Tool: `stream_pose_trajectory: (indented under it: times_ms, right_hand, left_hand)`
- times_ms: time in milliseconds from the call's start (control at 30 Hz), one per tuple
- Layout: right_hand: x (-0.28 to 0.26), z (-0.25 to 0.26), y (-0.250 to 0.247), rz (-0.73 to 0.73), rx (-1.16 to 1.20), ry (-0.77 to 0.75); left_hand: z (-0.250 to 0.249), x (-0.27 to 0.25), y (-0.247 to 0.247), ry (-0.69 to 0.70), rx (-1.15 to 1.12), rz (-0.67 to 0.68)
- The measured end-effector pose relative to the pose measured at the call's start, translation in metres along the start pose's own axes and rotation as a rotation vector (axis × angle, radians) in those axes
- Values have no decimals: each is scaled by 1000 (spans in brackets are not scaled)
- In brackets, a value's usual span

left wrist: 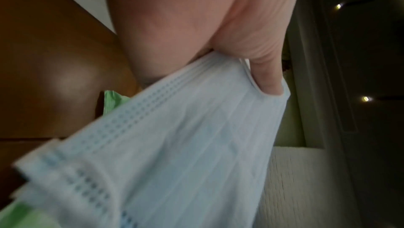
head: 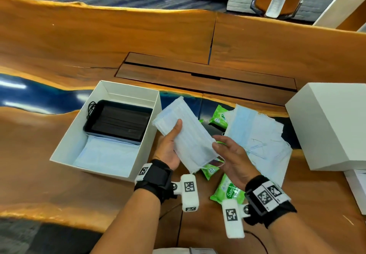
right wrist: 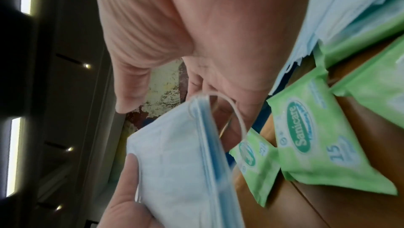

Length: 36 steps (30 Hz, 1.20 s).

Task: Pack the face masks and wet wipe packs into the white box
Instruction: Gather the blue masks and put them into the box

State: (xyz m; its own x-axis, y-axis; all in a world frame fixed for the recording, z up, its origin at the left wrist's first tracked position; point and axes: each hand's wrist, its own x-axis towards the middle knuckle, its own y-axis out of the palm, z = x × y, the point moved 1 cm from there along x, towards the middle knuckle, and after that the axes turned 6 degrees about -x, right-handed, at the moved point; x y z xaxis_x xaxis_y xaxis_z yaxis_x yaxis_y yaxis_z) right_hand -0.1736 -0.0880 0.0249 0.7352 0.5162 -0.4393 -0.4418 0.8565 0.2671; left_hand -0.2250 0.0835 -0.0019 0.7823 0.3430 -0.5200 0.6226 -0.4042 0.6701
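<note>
My left hand (head: 170,144) holds a stack of light blue face masks (head: 186,136) just right of the open white box (head: 79,126), thumb on top and fingers hidden under it. In the left wrist view a finger (left wrist: 266,76) hooks over the stack's (left wrist: 186,145) edge. My right hand (head: 231,158) hovers at the stack's near right end with relaxed fingers, its thumb tip at the edge. The right wrist view shows the stack (right wrist: 186,154) edge-on below that hand (right wrist: 186,41). In the box lie wrapped black masks (head: 118,123) and light blue masks (head: 105,154).
A loose pile of blue masks (head: 261,140) lies right of my hands. Green wet wipe packs (head: 219,117) (head: 229,190) (right wrist: 317,136) sit around and under it. A white lid (head: 332,124) stands at the far right. The wooden table (head: 99,35) has a cable hatch (head: 198,75) behind.
</note>
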Motion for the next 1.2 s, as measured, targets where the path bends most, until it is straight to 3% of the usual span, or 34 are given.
stream_pose_trajectory:
  times_ms: [167, 333, 467, 733, 900, 1033, 1200]
  right_hand:
    - [10, -5, 19, 47, -454, -31]
    - [11, -2, 7, 69, -578, -21]
    - [11, 5, 4, 126, -649, -5]
    - [26, 37, 33, 109, -466, 11]
    - [43, 32, 89, 106, -715, -112]
    - [55, 22, 136, 145, -895, -246]
    - [62, 7, 189, 221, -1187, -361]
  left_hand:
    - [16, -16, 22, -116, 109, 14]
    - [7, -14, 19, 0, 64, -62]
    - [-8, -15, 17, 81, 163, -78]
    - [-96, -27, -3, 339, 680, -264]
    - [-149, -36, -43, 408, 1100, -396]
    - [-183, -41, -85, 356, 1379, -542]
    - [-210, -46, -121, 160, 1633, -710]
